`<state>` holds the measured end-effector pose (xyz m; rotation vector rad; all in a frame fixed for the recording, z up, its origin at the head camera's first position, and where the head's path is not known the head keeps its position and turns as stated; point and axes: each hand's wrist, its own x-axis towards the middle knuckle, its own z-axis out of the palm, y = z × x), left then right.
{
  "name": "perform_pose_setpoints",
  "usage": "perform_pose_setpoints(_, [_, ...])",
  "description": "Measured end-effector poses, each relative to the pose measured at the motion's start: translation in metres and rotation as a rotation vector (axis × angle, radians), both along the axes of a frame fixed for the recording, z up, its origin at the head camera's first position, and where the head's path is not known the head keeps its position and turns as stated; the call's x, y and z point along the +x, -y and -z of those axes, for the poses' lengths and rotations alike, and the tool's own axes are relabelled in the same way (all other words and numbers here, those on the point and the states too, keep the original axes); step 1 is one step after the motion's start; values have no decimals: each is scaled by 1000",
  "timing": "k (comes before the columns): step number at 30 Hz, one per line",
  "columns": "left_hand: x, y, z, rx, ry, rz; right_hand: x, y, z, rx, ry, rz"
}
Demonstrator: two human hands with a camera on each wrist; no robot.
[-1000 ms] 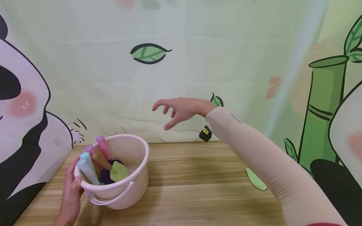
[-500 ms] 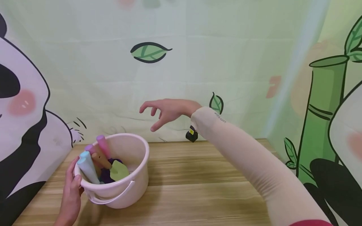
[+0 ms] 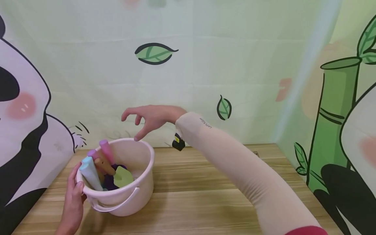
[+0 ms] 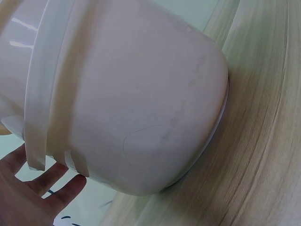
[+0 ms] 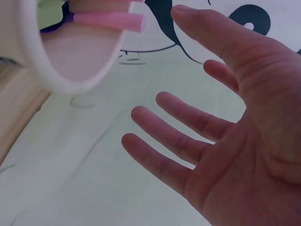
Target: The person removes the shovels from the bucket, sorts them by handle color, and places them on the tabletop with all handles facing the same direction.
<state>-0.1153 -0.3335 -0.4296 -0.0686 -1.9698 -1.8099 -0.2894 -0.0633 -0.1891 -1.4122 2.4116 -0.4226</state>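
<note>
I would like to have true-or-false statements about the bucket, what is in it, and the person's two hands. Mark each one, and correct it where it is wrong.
1. The left hand holds the bucket. True.
2. The right hand holds nothing. True.
3. The light-blue sticks lie outside the bucket. False: they are inside it.
4. The handle is raised above the bucket. False: it hangs down on the near side.
5. A green piece is inside the bucket. True.
6. The right sleeve is black. False: it is cream.

And here's the wood-grained table (image 3: 199, 205) — on it sits a pale pink bucket (image 3: 144, 192), nearer the left edge than the right.
</note>
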Motion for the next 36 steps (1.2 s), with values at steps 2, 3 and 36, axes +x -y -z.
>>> perform_pose_setpoints(2, [1,0,0,1,0,1,2,10,1,6,6,-9])
perform_pose_setpoints(3, [1,-1,0,1,2,1,3,15,2,9,11,-11])
perform_pose_setpoints(36, [0,-1,-4,37,-10,4,31,113,59,87,143,-57])
